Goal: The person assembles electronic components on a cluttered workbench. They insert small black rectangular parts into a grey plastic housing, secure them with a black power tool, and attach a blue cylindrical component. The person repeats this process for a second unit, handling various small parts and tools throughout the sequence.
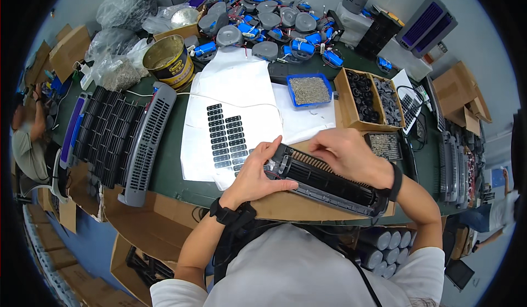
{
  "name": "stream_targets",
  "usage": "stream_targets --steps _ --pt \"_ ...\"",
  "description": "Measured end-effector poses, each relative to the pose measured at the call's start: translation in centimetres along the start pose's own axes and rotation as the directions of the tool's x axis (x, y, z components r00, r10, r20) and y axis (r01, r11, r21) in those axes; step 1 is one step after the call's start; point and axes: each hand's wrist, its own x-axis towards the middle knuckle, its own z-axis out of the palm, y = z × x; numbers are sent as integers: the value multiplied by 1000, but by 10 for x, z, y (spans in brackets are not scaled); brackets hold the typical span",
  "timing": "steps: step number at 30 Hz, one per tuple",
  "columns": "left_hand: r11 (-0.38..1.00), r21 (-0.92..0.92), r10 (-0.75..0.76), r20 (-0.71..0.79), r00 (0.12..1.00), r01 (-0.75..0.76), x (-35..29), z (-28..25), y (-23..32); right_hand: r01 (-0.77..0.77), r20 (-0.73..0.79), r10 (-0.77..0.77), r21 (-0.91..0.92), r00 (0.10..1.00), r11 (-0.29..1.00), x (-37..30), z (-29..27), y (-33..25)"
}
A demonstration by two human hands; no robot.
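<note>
A long black slotted housing (329, 189) lies at a slant in front of me, over a sheet of cardboard (280, 208). My left hand (253, 174) grips its left end, thumb along the near edge and fingers at the far side. Over the middle of the housing is my right hand (351, 154), its fingers curled and pinched together, pointing down toward the slots. Whatever those fingertips may hold is hidden. Just beyond my left hand, a white sheet (197, 148) carries rows of small black oblong pieces (218, 138).
A blue tray (292, 95) of small metal parts and a divided box (357, 121) of black and grey parts stand beyond. Grey round parts with blue packs (269, 20) pile up at the back. Left are a bucket (181, 71) and slotted grey housings (145, 148). Other people appear at both sides.
</note>
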Motion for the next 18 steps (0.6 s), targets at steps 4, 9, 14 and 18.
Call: stream_targets --steps 4,9,14,18 --pt "993 -71 -94 -45 995 91 -3 4 2 -229 24 228 69 973 971 -25 -34 -16" --pt "999 -48 12 -104 994 -17 -5 9 -6 -235 42 231 137 972 962 -22 -34 -30" --pt "998 -52 -31 -69 997 27 -8 8 -2 -62 81 50 144 995 988 19 12 -18" --pt "995 -95 -6 -114 993 -5 -9 11 -4 4 125 -11 57 992 998 30 39 -1"
